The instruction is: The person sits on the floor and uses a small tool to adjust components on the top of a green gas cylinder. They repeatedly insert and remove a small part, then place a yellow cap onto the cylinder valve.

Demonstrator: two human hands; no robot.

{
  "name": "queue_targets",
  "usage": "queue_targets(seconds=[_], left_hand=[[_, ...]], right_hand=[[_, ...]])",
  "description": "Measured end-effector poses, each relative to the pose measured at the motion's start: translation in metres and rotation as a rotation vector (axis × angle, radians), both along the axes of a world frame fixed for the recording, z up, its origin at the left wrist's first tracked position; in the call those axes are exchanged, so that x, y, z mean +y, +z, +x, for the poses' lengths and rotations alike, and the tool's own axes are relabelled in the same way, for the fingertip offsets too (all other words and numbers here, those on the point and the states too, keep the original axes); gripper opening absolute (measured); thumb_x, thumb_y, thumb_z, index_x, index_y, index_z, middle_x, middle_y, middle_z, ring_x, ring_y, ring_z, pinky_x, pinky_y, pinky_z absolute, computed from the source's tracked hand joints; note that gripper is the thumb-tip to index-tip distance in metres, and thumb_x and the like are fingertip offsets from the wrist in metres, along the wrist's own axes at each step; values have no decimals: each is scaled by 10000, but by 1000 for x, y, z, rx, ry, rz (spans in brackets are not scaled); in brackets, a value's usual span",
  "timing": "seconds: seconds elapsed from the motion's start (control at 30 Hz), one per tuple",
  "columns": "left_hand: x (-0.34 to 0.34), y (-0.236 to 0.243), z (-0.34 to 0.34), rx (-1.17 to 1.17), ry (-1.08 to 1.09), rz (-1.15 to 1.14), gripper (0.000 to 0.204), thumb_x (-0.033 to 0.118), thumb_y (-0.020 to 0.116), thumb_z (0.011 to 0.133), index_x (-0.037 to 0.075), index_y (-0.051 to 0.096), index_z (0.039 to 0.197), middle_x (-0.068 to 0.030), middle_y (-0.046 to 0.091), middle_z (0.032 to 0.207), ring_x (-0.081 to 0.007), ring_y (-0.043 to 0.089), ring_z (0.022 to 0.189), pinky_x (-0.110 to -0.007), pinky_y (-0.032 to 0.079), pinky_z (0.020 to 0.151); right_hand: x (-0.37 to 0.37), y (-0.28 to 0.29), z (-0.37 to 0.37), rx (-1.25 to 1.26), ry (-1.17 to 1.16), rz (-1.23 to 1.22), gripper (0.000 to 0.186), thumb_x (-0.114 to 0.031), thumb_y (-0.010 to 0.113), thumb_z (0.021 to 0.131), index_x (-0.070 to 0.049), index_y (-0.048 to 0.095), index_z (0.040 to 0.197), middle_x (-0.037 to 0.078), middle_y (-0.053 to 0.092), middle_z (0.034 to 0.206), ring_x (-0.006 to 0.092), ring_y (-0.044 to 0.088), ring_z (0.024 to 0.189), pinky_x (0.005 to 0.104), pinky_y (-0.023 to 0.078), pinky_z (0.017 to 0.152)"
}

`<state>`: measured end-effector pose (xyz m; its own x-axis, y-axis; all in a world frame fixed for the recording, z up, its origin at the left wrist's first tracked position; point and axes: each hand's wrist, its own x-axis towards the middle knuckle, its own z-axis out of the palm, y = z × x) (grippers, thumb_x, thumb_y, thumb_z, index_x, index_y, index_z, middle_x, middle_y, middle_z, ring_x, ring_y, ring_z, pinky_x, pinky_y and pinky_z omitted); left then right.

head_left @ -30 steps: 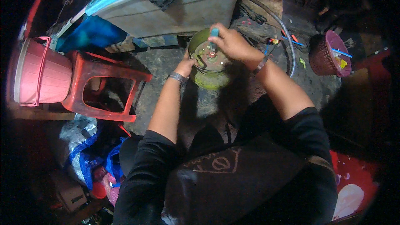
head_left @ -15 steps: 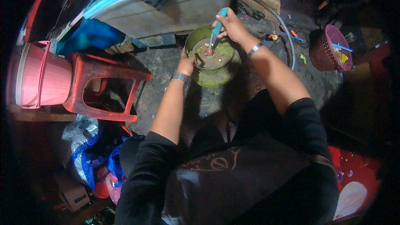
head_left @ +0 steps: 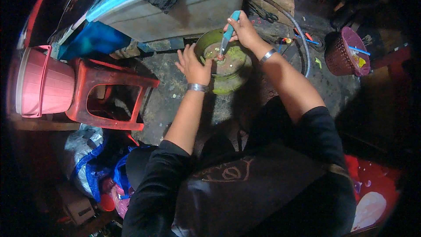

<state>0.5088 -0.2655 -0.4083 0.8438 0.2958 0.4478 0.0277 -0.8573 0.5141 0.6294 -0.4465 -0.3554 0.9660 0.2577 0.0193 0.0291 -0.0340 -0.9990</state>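
Observation:
A small green gas cylinder (head_left: 228,84) with a round collar stands upright on the floor in front of me. My right hand (head_left: 243,30) grips the teal handle of a knife (head_left: 230,30). Its metal blade slants down inside the collar, with the tip at the reddish valve (head_left: 220,57) in the middle of the worn, dirty top. At the collar's left side is my left hand (head_left: 195,66), fingers spread and holding nothing; whether the thumb touches the rim I cannot tell. Both wrists wear silvery bands.
Left of me a red plastic stool (head_left: 114,94) lies on its side against a pink lidded bucket (head_left: 48,83). Behind the cylinder stands a large pale cool box (head_left: 188,8). A grey hose (head_left: 302,39) curves along the right, beside a purple basket (head_left: 340,55) with odds and ends.
My left hand has let go of the collar's left rim and spread its fingers. The right hand keeps the knife at the valve, almost unmoved.

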Motion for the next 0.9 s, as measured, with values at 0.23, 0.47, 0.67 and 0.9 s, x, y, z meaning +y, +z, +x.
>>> queue_targets(seconds=[0.23, 0.47, 0.67, 0.9], left_hand=[[9, 17, 24, 236, -325, -76, 201, 96, 742, 690, 170, 735, 877, -45, 676, 1042, -342, 518, 1136, -475, 355, 1011], [6, -1, 25, 247, -156, 9, 170, 120, 720, 702, 191, 715, 856, -43, 657, 1054, -343, 519, 1113, -516, 337, 1006], [-5, 17, 16, 257, -109, 76, 125, 116, 670, 735, 199, 702, 823, -36, 641, 1067, -340, 472, 1218, -637, 205, 1076], [-16, 28, 17, 130, -133, 378, 196, 116, 665, 720, 189, 728, 889, -16, 620, 1126, -345, 414, 1302, -736, 32, 1074]], right_hand=[[-11, -3, -11, 138, -187, 133, 215, -221, 497, 1000, -82, 384, 1120, 104, 648, 880, 197, 681, 718, 297, 575, 574], [31, 20, -62, -618, 231, -614, 289, -273, 533, 973, -67, 427, 1145, 193, 649, 851, 317, 678, 809, 459, 518, 664], [34, 18, -23, -375, 12, -305, 271, -271, 539, 968, -62, 415, 1088, 162, 649, 815, 299, 676, 690, 408, 512, 509], [-18, -44, 8, 355, -220, 301, 258, -244, 476, 1008, -108, 316, 1157, 141, 615, 928, 307, 694, 759, 375, 608, 561]])
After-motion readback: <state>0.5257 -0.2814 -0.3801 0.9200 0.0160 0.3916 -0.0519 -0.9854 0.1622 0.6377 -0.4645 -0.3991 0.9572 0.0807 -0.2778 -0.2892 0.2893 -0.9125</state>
